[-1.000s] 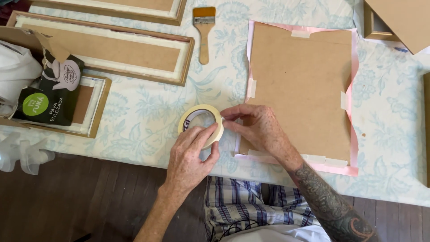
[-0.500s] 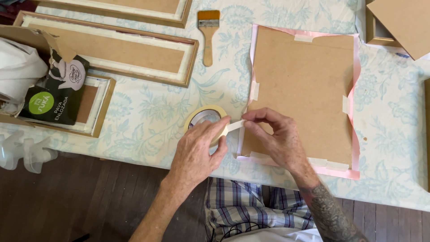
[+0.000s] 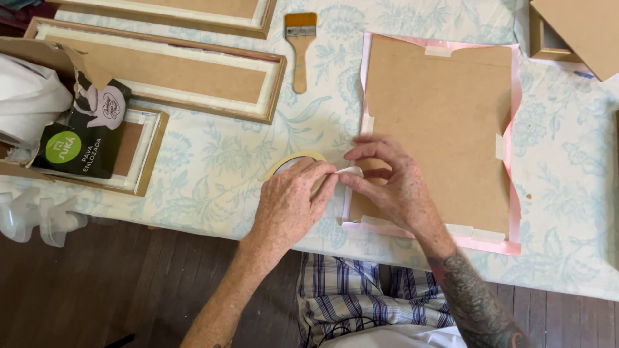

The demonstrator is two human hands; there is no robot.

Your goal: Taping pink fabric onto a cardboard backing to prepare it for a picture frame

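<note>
- Nearest: plaid-clothed lap over dark wooden floorboards [image 3: 129,290]; both forearms reach up onto the tabletop [image 3: 213,161], which is covered in a pale blue floral cloth.
- Left hand [image 3: 290,205] curled over a roll of beige masking tape [image 3: 291,161] at the near edge; fingers closed on the roll, holding it down.
- Right hand [image 3: 387,180] just right of it, thumb and forefinger pinched shut on the free tape end [image 3: 351,171], a short strip stretched between the hands.
- Strip sits at the near left edge of a brown hardboard backing panel [image 3: 438,129] lying on pink paper [image 3: 514,129], whose margins are folded over and already tabbed with tape on several sides.
- Judgement: keep the strip taut, tear it clean against the roll, lay it half on the fold and half on the board, press flat.
- Left: open cardboard box [image 3: 39,55] with white wrapping and a black packet [image 3: 80,138].
- Far: wooden picture frames [image 3: 161,77] face down; flat wooden-handled paintbrush [image 3: 300,48].
</note>
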